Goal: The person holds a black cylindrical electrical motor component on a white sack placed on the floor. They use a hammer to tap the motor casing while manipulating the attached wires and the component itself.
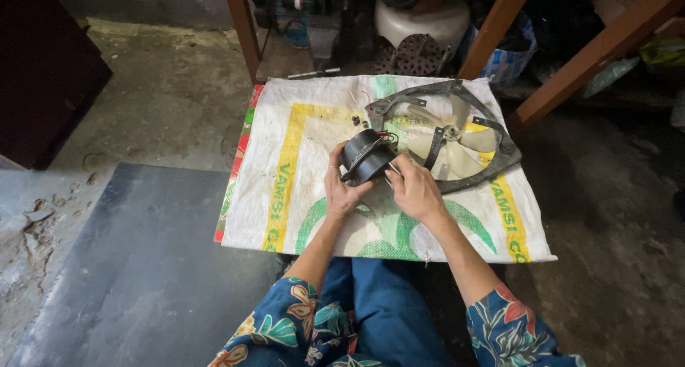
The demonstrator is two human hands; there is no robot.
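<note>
Hands, two, raised over one woven sack: left hand cups one black fan motor, right hand pinches its edge. Beyond lies one fan frame with pale blades.

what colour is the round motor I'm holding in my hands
Black, seen in the head view: the round metal fan motor held between left hand and right hand.

Matt black metal motor, translucent cream plastic fan blades, woven, grubby sack cloth underneath, rough concrete floor, wooden frame legs.
</note>
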